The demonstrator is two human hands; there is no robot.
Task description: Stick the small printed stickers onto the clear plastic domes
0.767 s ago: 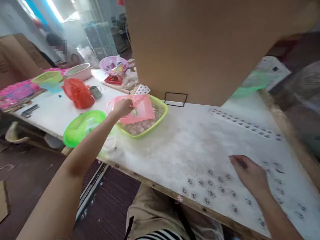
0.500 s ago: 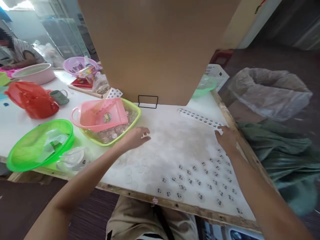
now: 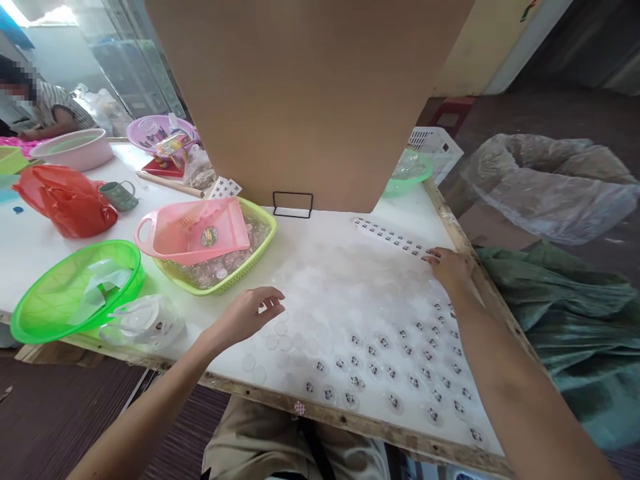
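Observation:
My right hand (image 3: 451, 272) is at the near right end of a white strip of small black-and-white stickers (image 3: 393, 236), its thumb and fingertips closed on that end. The strip lies flat on the white tabletop. Over the table's middle left, my left hand (image 3: 253, 313) is held with fingers curved and the thumb apart, nothing visible between them. Below it lie several clear round discs (image 3: 273, 342). Many more discs, each bearing a panda-like sticker (image 3: 373, 369), spread across the near right of the table.
A yellow-green basket (image 3: 273, 230) of clear discs carries a pink scoop tray (image 3: 173, 233). Leftward are a green basket (image 3: 30, 320), a clear plastic cup (image 3: 150, 320), a red bag (image 3: 65, 203) and a mug (image 3: 119, 195). A cardboard panel (image 3: 310, 100) stands behind. A person (image 3: 63, 110) sits far left.
My left hand has moved left and toward me, away from the basket's edge. My right hand stays by the strip, its fingertips now on the strip's end.

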